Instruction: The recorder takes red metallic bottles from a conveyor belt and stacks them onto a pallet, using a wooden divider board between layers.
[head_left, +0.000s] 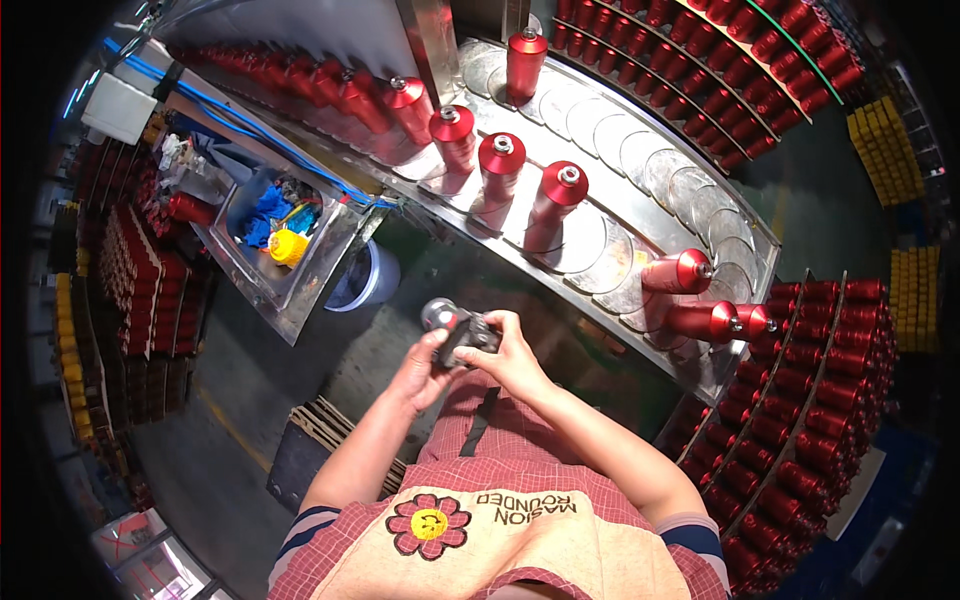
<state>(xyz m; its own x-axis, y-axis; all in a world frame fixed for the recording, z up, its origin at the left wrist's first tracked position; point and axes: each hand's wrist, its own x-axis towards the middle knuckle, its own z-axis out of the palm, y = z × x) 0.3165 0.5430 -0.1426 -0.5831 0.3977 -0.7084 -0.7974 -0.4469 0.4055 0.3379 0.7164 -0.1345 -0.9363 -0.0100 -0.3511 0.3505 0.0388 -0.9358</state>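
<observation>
Both of my hands are in front of my waist, closed around one small dark device with a rounded, shiny grey end (440, 313). My left hand (425, 368) grips it from the left and below. From the right, my right hand (506, 352) wraps over its other side, so the fingers hide part of it and its exact kind cannot be told. Beyond my hands, glossy red bottles with silver necks stand on the conveyor, the closest upright one being a red bottle (562, 190). At its right end, a few red bottles (700, 320) appear tilted by the lens.
Overlapping round metal plates line the conveyor (605, 135). A metal tray (300, 290) holds blue scraps and a yellow cap (287, 247); a white bucket (376, 278) stands below. Racks of red bottles (810, 400) rise at right. Flat boards (335, 440) lean at lower left.
</observation>
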